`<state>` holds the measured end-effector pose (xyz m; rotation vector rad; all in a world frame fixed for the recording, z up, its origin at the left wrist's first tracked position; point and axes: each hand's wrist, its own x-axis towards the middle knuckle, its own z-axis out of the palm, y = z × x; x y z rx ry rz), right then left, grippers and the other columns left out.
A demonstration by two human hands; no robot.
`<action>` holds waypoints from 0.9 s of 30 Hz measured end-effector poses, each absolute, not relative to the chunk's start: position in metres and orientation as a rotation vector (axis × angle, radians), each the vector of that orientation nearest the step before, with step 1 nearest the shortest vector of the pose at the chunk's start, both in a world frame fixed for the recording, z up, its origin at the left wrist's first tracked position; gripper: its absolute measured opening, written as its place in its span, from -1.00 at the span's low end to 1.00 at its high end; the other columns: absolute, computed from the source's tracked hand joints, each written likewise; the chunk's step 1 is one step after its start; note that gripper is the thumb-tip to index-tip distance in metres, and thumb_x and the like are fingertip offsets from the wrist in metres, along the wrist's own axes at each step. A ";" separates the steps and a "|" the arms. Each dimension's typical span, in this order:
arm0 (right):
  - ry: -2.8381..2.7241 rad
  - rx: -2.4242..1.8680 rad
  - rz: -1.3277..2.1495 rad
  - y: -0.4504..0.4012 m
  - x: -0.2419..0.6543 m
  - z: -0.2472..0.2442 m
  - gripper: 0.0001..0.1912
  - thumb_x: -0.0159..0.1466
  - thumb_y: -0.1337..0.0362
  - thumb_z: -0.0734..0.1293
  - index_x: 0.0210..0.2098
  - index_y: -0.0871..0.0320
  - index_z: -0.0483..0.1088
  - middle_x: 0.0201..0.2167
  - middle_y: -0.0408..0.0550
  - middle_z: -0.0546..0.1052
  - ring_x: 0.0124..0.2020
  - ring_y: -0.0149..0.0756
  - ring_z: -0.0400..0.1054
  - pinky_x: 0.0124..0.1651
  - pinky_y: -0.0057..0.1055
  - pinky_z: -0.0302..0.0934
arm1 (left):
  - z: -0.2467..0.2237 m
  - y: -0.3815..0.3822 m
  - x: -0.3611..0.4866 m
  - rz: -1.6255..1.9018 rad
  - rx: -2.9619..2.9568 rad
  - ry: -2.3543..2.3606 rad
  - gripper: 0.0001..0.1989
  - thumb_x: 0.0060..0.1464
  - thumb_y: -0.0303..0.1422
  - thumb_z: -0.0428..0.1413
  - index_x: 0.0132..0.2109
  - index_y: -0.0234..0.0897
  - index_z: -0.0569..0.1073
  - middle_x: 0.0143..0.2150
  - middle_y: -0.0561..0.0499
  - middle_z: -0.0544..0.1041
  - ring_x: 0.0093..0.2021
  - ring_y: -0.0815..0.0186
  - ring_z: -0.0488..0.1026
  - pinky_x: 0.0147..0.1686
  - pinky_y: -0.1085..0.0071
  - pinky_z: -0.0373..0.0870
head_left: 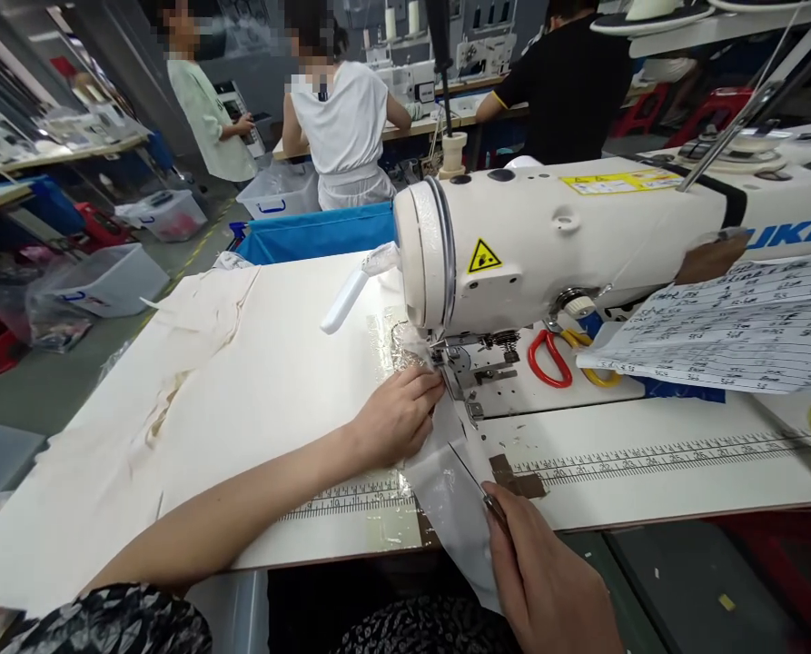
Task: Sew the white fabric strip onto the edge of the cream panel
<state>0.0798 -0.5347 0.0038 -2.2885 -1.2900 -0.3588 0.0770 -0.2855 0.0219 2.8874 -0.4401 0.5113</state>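
1. Workshop floor with other stations beyond my table; clock positions are read from the needle area, 12 being straight ahead of me. A person in pale green (207, 118) stands towards 10 to 11 o'clock, a person in white (351, 118) is at 11, and a person in black (568, 82) is at 1.
2. White worktable (310, 336) carries a white sewing machine (514, 254), its arm extending towards 2 o'clock.
3. White fabric (446, 500) runs from beside the presser foot towards 6 o'clock, its near part hanging over the table edge.
4. My left hand (398, 413), at 7 o'clock, rests on the fabric close to the foot, fingers bent; I cannot tell whether they pinch it.
5. My right hand (548, 563), at 5 o'clock, grasps the handle of a slim pointed tool (492, 505); its shaft lies over the fabric, directed towards 10.
6. Scissors with a red and a yellow handle (548, 363) lie at 3 o'clock, beside a written sheet (725, 327).
7. Pale cloth pieces (193, 327) are spread at 9 o'clock.
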 end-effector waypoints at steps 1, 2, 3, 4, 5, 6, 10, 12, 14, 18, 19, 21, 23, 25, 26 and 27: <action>-1.287 -2.293 -0.356 -0.535 0.080 0.004 -0.71 0.46 0.35 0.08 0.11 0.24 0.26 -0.18 0.06 0.60 -0.26 -0.29 0.57 -0.42 -0.54 0.38 | 0.022 -0.283 0.077 0.504 2.869 -0.457 -0.61 0.24 -0.49 -0.12 0.11 -0.53 0.42 0.08 -0.23 0.49 0.12 0.12 0.37 0.16 0.12 0.43; -1.286 -2.297 -0.355 -0.535 0.080 0.005 -0.71 0.46 0.36 0.08 0.09 0.23 0.27 -0.20 0.05 0.60 -0.28 -0.29 0.57 -0.45 -0.54 0.37 | 0.023 -0.282 0.076 0.493 2.858 -0.468 -0.61 0.24 -0.48 -0.12 0.12 -0.52 0.42 0.09 -0.22 0.49 0.14 0.12 0.37 0.18 0.11 0.42; -1.281 -2.301 -0.364 -0.534 0.080 0.007 -0.72 0.46 0.36 0.07 0.08 0.23 0.28 -0.22 0.04 0.60 -0.30 -0.30 0.57 -0.48 -0.54 0.35 | 0.023 -0.280 0.076 0.479 2.853 -0.472 -0.60 0.25 -0.48 -0.13 0.13 -0.52 0.42 0.11 -0.22 0.48 0.16 0.13 0.36 0.20 0.11 0.40; -1.272 -2.305 -0.385 -0.533 0.080 0.009 -0.72 0.46 0.36 0.05 0.05 0.23 0.29 -0.24 0.04 0.60 -0.32 -0.30 0.57 -0.49 -0.53 0.35 | 0.023 -0.280 0.076 0.470 2.854 -0.475 -0.59 0.25 -0.48 -0.13 0.15 -0.53 0.41 0.13 -0.24 0.47 0.19 0.12 0.35 0.22 0.10 0.38; -1.264 -2.309 -0.414 -0.531 0.081 0.012 -0.72 0.46 0.36 0.04 0.02 0.23 0.30 -0.27 0.03 0.61 -0.34 -0.30 0.57 -0.51 -0.53 0.34 | 0.022 -0.279 0.075 0.463 2.862 -0.476 -0.58 0.25 -0.47 -0.13 0.16 -0.56 0.39 0.16 -0.26 0.45 0.22 0.10 0.33 0.24 0.09 0.35; -1.258 -2.313 -0.446 -0.529 0.082 0.015 -0.71 0.47 0.37 0.02 0.00 0.23 0.31 -0.30 0.02 0.61 -0.37 -0.31 0.57 -0.51 -0.52 0.34 | 0.022 -0.280 0.075 0.457 2.875 -0.472 -0.57 0.26 -0.47 -0.13 0.17 -0.59 0.37 0.17 -0.29 0.43 0.24 0.08 0.31 0.26 0.07 0.33; -1.276 -2.354 -0.511 -0.521 0.087 0.024 -0.68 0.47 0.38 -0.02 -0.07 0.23 0.33 -0.35 0.00 0.61 -0.39 -0.32 0.57 -0.48 -0.51 0.36 | 0.021 -0.286 0.073 0.409 2.943 -0.415 -0.53 0.26 -0.44 -0.14 0.23 -0.63 0.30 0.23 -0.35 0.36 0.31 0.02 0.23 0.29 0.02 0.27; -1.291 -2.370 -0.518 -0.519 0.089 0.026 -0.67 0.47 0.38 -0.02 -0.08 0.23 0.33 -0.33 0.00 0.61 -0.38 -0.31 0.57 -0.48 -0.49 0.35 | 0.022 -0.289 0.072 0.388 2.964 -0.369 -0.52 0.24 -0.44 -0.12 0.23 -0.64 0.28 0.23 -0.36 0.34 0.31 -0.01 0.22 0.28 0.02 0.28; -1.299 -2.380 -0.516 -0.518 0.092 0.026 -0.67 0.47 0.39 -0.02 -0.08 0.22 0.33 -0.33 0.00 0.61 -0.39 -0.32 0.56 -0.50 -0.50 0.33 | 0.023 -0.293 0.073 0.373 2.976 -0.315 -0.52 0.21 -0.46 -0.12 0.22 -0.63 0.28 0.21 -0.37 0.34 0.28 -0.02 0.24 0.25 0.01 0.31; -1.316 -2.390 -0.502 -0.516 0.096 0.024 -0.69 0.46 0.41 -0.01 -0.09 0.23 0.33 -0.33 -0.01 0.60 -0.40 -0.35 0.55 -0.48 -0.53 0.30 | 0.026 -0.297 0.074 0.338 2.995 -0.251 -0.53 0.21 -0.46 -0.14 0.21 -0.59 0.29 0.20 -0.36 0.33 0.23 -0.01 0.27 0.22 0.02 0.33; -1.317 -2.386 -0.506 -0.515 0.098 0.024 -0.69 0.46 0.41 -0.01 -0.10 0.23 0.33 -0.33 -0.01 0.59 -0.39 -0.35 0.55 -0.48 -0.52 0.30 | 0.026 -0.298 0.074 0.333 3.008 -0.246 -0.53 0.22 -0.45 -0.15 0.21 -0.59 0.28 0.20 -0.35 0.33 0.24 -0.02 0.25 0.23 0.03 0.31; -1.315 -2.377 -0.517 -0.512 0.100 0.025 -0.70 0.46 0.42 -0.01 -0.10 0.23 0.32 -0.35 -0.02 0.59 -0.40 -0.34 0.54 -0.48 -0.51 0.29 | 0.025 -0.299 0.072 0.322 3.038 -0.245 -0.52 0.24 -0.42 -0.16 0.24 -0.58 0.26 0.23 -0.33 0.32 0.29 -0.02 0.21 0.26 0.04 0.26; -1.303 -2.379 -0.518 -0.509 0.101 0.026 -0.72 0.45 0.42 0.00 -0.11 0.22 0.32 -0.36 -0.03 0.57 -0.41 -0.33 0.53 -0.48 -0.49 0.29 | 0.024 -0.300 0.069 0.307 3.054 -0.253 -0.51 0.26 -0.39 -0.16 0.26 -0.56 0.24 0.26 -0.33 0.30 0.33 -0.03 0.17 0.28 0.04 0.22; -1.298 -2.391 -0.511 -0.506 0.101 0.027 -0.73 0.45 0.42 0.01 -0.10 0.22 0.32 -0.36 -0.03 0.57 -0.42 -0.33 0.52 -0.49 -0.49 0.29 | 0.024 -0.301 0.067 0.287 3.057 -0.266 -0.50 0.27 -0.37 -0.16 0.27 -0.57 0.22 0.29 -0.35 0.28 0.35 -0.03 0.15 0.30 0.05 0.18; -1.299 -2.397 -0.507 -0.505 0.101 0.027 -0.73 0.45 0.42 0.01 -0.10 0.22 0.32 -0.36 -0.03 0.57 -0.42 -0.33 0.52 -0.49 -0.49 0.29 | 0.024 -0.302 0.065 0.277 3.056 -0.272 -0.49 0.27 -0.36 -0.16 0.27 -0.59 0.21 0.30 -0.37 0.26 0.36 -0.03 0.14 0.31 0.05 0.17; -1.299 -2.403 -0.505 -0.504 0.101 0.027 -0.73 0.45 0.42 0.02 -0.10 0.22 0.32 -0.36 -0.03 0.56 -0.42 -0.34 0.52 -0.50 -0.50 0.28 | 0.024 -0.303 0.065 0.270 3.056 -0.274 -0.48 0.27 -0.36 -0.16 0.28 -0.60 0.20 0.31 -0.38 0.25 0.37 -0.03 0.13 0.31 0.04 0.15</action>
